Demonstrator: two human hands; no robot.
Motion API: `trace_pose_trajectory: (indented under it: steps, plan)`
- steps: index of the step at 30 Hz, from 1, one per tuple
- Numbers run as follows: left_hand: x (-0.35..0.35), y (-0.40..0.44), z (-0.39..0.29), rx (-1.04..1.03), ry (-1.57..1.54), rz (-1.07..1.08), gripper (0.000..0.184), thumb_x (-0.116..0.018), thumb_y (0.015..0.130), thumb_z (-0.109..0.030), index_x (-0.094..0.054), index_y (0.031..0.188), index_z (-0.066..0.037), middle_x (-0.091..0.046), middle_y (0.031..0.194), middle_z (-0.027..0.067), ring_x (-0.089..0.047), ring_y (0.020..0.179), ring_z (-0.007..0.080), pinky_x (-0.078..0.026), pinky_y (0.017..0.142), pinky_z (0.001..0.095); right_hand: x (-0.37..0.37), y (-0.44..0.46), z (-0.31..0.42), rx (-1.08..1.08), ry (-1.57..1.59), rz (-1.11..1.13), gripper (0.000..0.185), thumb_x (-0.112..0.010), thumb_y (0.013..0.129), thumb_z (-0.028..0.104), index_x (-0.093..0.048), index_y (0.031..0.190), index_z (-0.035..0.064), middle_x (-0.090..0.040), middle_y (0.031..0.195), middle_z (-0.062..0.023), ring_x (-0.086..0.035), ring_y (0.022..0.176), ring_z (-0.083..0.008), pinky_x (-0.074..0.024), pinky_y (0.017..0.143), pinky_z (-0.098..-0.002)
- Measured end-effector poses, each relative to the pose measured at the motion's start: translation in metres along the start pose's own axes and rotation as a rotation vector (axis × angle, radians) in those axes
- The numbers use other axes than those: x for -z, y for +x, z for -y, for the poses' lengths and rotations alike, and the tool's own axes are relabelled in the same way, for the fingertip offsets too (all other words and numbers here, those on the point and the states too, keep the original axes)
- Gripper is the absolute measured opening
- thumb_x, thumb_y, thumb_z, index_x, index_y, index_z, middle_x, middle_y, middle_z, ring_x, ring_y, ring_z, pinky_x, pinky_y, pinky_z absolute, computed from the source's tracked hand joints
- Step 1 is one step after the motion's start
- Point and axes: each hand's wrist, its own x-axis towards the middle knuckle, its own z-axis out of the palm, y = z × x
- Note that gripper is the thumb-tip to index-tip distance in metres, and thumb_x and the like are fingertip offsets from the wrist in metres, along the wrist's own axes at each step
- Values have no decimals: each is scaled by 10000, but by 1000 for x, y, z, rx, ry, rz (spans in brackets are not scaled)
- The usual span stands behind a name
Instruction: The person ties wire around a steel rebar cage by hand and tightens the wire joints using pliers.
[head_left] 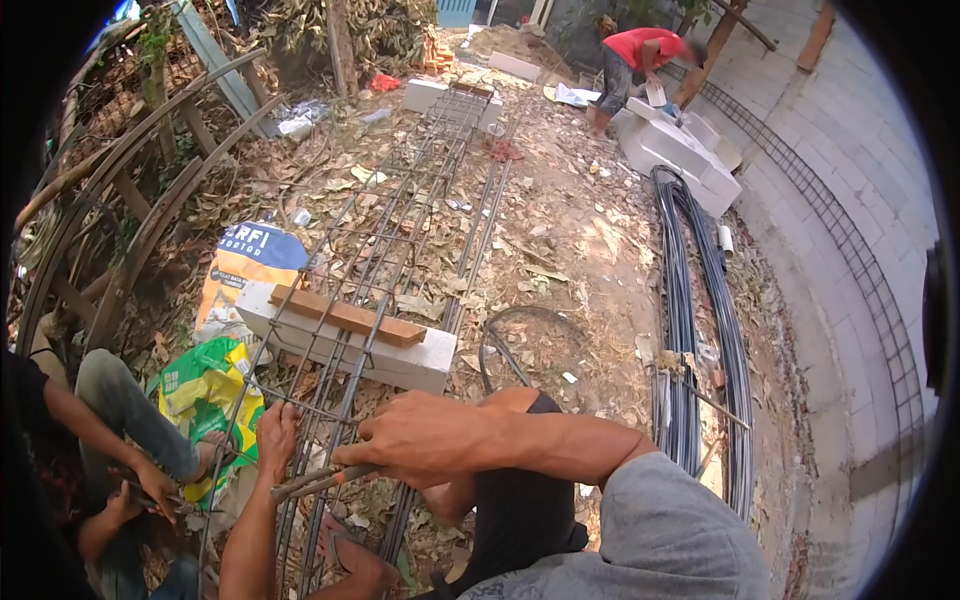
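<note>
A long cage of steel bars (pixel 392 225) runs away from me, resting on a white block (pixel 400 355) with a brown wooden strip (pixel 350 317) on top. My left hand (pixel 278 432) is closed around a bar at the cage's near part. Just to its right, my right hand (pixel 410 437) is closed over the cage with the index finger toward the bars. A dark tool handle (pixel 325 483) lies under the right hand's fingers and reaches left to my left wrist; its far end is hard to make out.
A co-worker's hands (pixel 150 490) are at the lower left, beside a green and yellow sack (pixel 208 400). Bundled bars (pixel 677 330) lie at right. Another person (pixel 640 60) bends over white blocks (pixel 680 155) near the grey wall (pixel 850 130).
</note>
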Motion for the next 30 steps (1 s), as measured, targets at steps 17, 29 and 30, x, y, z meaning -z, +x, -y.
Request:
trace_pose_trajectory:
  steps: [17, 29, 30]
  plan:
    - [-7, -2, 12, -137, 19, -156, 332, -553, 1024, -326, -666, 965, -19, -697, 923, 260, -667, 921, 489, -520, 820, 564, 14, 28, -12, -266, -26, 90, 466, -631, 1018, 281, -572, 1481, 274, -726, 1007, -139, -702, 876, -380, -551, 758, -494]
    - [-12, 1, 14, -148, 5, -161, 312, -580, 1014, -299, -671, 926, -14, -692, 888, 263, -680, 903, 484, -537, 817, 583, -7, 154, -82, 37, -993, 216, 612, -590, 1001, 143, -434, 1580, 266, -510, 1429, -280, -651, 1144, -463, -509, 1052, -574]
    - [-13, 1, 15, -146, 1, -161, 314, -583, 1012, -296, -671, 916, -10, -690, 877, 266, -679, 895, 486, -539, 812, 581, -13, 160, -80, 100, -1069, 208, 616, -581, 1001, 135, -424, 1585, 252, -470, 1487, -290, -628, 1197, -485, -476, 1113, -590]
